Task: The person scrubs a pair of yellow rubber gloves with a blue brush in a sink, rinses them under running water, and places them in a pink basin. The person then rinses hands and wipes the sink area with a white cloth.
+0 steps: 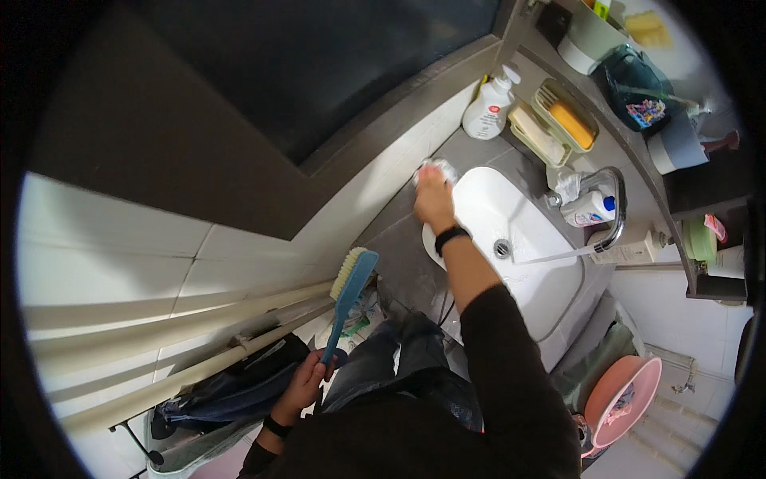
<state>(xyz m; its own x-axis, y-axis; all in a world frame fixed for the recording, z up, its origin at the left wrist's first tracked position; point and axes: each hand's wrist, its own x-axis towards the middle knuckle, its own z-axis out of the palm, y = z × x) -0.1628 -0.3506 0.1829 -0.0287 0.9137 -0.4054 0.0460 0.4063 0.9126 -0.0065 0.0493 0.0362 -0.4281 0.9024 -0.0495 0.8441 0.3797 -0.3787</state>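
Note:
My left hand (302, 383) grips the handle of a blue scrub brush (352, 284) with pale bristles, held upright to the left of my legs. On the grey tiled counter (398, 251), my right hand (435, 197) presses a white cloth or wad (443, 167), mostly hidden under the fingers, beside the rim of a white sink (479, 179). From the curved chrome faucet (616, 209) a stream of water (556, 256) runs into the basin. The round drain (501, 248) shows near the middle of the sink.
A white pump bottle (491, 108) and two soap dishes (541, 139) stand behind the sink. Next to the faucet is a white bottle with a blue cap (589, 209). A shelf (634, 141) overhangs the right side. Pipes (179, 335) run along the left wall; a pink basin (622, 407) is lower right.

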